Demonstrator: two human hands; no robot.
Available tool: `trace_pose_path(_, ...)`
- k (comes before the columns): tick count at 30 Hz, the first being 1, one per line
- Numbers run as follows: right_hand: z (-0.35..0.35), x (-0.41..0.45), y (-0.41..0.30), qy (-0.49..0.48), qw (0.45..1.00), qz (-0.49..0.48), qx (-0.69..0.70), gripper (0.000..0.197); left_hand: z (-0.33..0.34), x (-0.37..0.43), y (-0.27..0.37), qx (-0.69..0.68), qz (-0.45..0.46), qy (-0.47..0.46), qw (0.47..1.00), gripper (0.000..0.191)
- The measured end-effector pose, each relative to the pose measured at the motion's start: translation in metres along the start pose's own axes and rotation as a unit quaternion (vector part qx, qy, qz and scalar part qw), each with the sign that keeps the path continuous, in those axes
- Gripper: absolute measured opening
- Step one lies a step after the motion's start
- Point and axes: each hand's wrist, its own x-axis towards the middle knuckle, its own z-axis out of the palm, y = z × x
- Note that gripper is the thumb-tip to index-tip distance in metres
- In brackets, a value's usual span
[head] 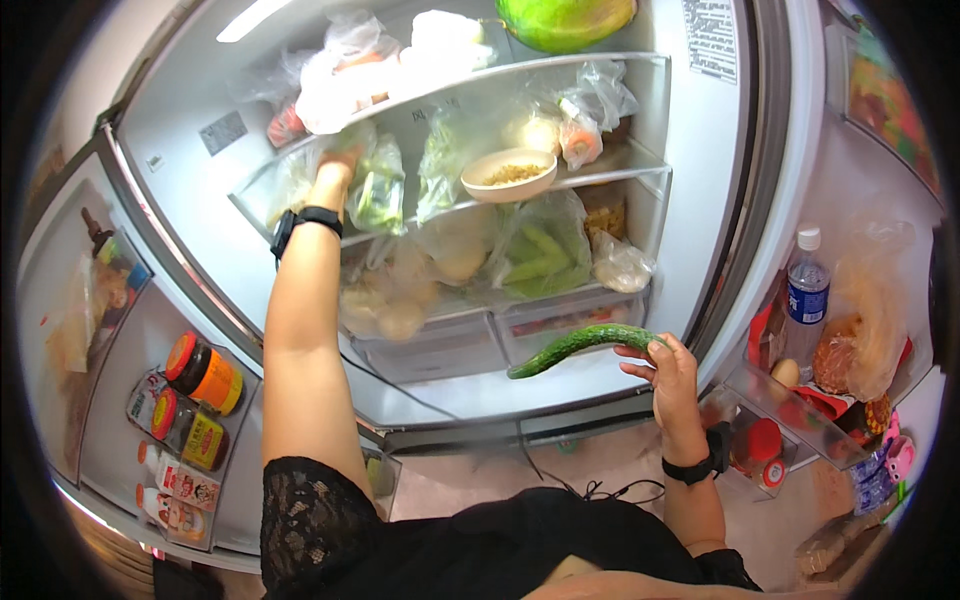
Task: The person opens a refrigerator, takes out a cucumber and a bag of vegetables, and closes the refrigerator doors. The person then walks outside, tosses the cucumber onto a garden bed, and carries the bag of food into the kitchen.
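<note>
My right hand (pixel 672 375) grips one end of a curved green cucumber (pixel 574 346), held in front of the open refrigerator's lower part. The cucumber's other end points left. My left hand (pixel 339 159) reaches into the refrigerator, at the left of a glass shelf (pixel 592 178). Clear plastic bags surround it, and its fingers are blurred and partly hidden. Just right of it is a bag of green vegetables (pixel 381 191); a pale bag (pixel 291 191) lies to its left. Farther right on that shelf sit another bag of greens (pixel 441 161) and a white bowl of food (pixel 510 176).
Above is a green melon (pixel 566 22). Lower down lie bagged green produce (pixel 544 255) and pale round produce (pixel 401 311). The left door holds jars (pixel 206 371); the right door's bin holds a plastic bottle (pixel 807 300) and an egg (pixel 785 373). A dark cable (pixel 397 386) crosses the front.
</note>
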Motion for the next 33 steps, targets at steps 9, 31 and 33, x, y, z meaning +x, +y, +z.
trace_pose_path(9,0.000,0.021,0.009,0.028,0.999,0.013,-0.021,0.026,0.009,-0.116,0.099,0.130,0.225,-0.034,0.965,0.060)
trace_pose_path(31,-0.024,0.012,0.012,-0.032,0.999,0.011,0.042,0.027,-0.008,0.005,0.295,0.174,0.203,0.019,0.963,0.074)
trace_pose_path(33,-0.027,0.009,0.012,-0.031,0.999,0.014,0.041,0.027,-0.003,0.008,0.283,0.153,0.198,0.092,0.964,0.071)
